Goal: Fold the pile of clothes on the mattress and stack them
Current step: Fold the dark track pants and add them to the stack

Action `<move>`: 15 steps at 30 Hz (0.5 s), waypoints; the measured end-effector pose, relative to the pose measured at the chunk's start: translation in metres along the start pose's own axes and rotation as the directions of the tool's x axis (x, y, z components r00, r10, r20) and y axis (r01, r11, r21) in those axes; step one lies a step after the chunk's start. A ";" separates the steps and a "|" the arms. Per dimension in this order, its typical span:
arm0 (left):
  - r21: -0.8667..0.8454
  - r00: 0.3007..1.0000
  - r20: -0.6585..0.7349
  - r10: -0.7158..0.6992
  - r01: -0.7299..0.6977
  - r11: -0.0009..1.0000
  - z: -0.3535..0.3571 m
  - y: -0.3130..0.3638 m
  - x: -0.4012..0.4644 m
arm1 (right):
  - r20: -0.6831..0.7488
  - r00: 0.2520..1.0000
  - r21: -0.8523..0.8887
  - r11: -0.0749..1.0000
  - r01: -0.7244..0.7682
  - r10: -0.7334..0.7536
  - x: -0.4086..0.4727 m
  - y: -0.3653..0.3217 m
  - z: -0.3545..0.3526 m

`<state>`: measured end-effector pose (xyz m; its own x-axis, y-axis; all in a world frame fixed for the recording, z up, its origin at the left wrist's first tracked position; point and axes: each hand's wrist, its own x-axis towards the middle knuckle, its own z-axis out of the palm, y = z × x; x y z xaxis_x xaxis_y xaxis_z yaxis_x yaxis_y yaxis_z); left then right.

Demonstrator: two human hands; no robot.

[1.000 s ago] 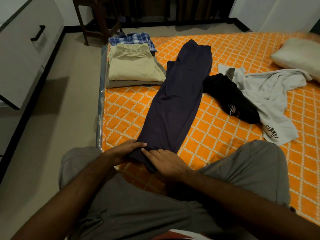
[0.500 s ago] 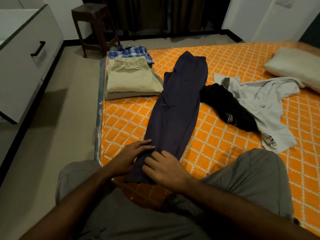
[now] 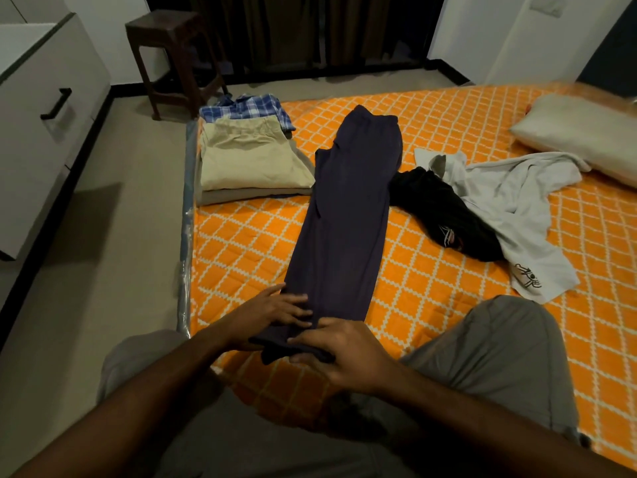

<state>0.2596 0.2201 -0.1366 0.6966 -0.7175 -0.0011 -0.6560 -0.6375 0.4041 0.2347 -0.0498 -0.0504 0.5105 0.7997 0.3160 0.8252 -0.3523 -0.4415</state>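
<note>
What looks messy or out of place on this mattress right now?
The black garment and grey shirt lie crumpled and overlapping, unfolded, right of the navy trousers. The folded stack looks tidy.

Bare forearms, grey-brown trousers [image 3: 499, 367], knees bent.

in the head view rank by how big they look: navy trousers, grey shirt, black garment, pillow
1. navy trousers
2. grey shirt
3. black garment and pillow: about alike; the pillow is cut off by the frame edge and lies farther away, so unranked.
</note>
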 end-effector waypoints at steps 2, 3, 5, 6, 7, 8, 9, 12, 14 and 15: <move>-0.053 0.997 0.073 0.012 -0.008 0.999 -0.016 0.014 0.005 | 0.040 0.997 0.099 0.992 -0.072 0.069 -0.004 0.001 -0.004; -0.055 0.993 0.116 0.005 0.001 0.998 -0.020 0.022 0.007 | 0.069 0.993 0.110 0.988 -0.106 0.098 -0.006 0.002 -0.006; -0.152 0.989 0.133 -0.056 0.077 0.985 -0.021 0.030 0.007 | 0.088 0.987 0.082 0.986 -0.144 0.136 -0.005 0.006 -0.011; -0.294 0.986 0.112 -0.124 0.152 0.944 -0.020 0.032 0.006 | 0.085 0.984 0.068 0.984 -0.164 0.158 -0.001 0.009 -0.016; -0.450 0.978 0.090 -0.189 0.209 0.868 -0.021 0.033 0.006 | 0.083 0.978 0.069 0.978 -0.195 0.189 0.007 0.013 -0.022; -0.580 0.960 0.074 -0.272 0.263 0.771 -0.022 0.033 0.007 | 0.079 0.970 0.096 0.967 -0.236 0.228 0.016 0.019 -0.029; -0.667 0.936 0.089 -0.340 0.310 0.678 -0.024 0.032 0.011 | 0.070 0.959 0.138 0.950 -0.282 0.274 0.027 0.031 -0.034; -0.820 0.885 0.164 -0.435 0.368 0.439 -0.031 0.030 0.028 | 0.052 0.902 0.315 0.850 -0.422 0.428 0.063 0.079 -0.048; -0.855 0.851 0.132 -0.508 0.357 0.377 -0.032 0.022 0.042 | 0.056 0.851 0.438 0.753 -0.491 0.523 0.081 0.119 -0.050; -0.857 0.821 0.113 -0.560 0.366 0.363 -0.032 0.014 0.049 | 0.055 0.823 0.490 0.703 -0.515 0.565 0.090 0.140 -0.049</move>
<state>0.2938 0.1846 -0.1013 0.9062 -0.2635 -0.3306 0.2658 -0.2530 0.9302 0.4080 -0.0506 -0.0421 0.8730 0.4864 -0.0357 0.1987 -0.4216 -0.8848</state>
